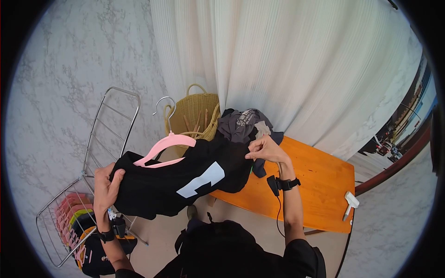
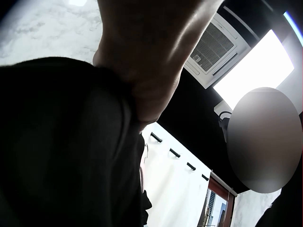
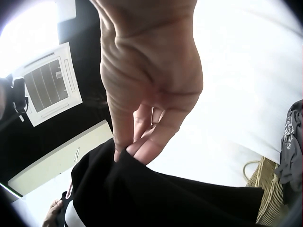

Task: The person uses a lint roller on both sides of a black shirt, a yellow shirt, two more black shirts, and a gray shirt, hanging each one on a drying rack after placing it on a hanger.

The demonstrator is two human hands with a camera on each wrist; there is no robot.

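Observation:
A black shirt (image 1: 148,194) with a pale angular print hangs stretched between my two hands in the head view. A pink hanger (image 1: 172,141) sits in its neck opening, its metal hook pointing up and the ends of its arms hidden by the cloth. My left hand (image 1: 106,187) grips the shirt at one side, thumb lying over the fabric. At the opposite side my right hand (image 1: 269,151) pinches the cloth between thumb and fingers. The right wrist view shows the fingertips (image 3: 144,152) on a folded edge of the black fabric.
Rumpled dark clothes (image 1: 241,125) are heaped on the orange wooden table (image 1: 315,185), beside a wicker basket (image 1: 204,99). A white handheld device (image 1: 351,200) lies at the table's right end. At left stands a metal drying rack (image 1: 88,143), with several hangers and clothes by it.

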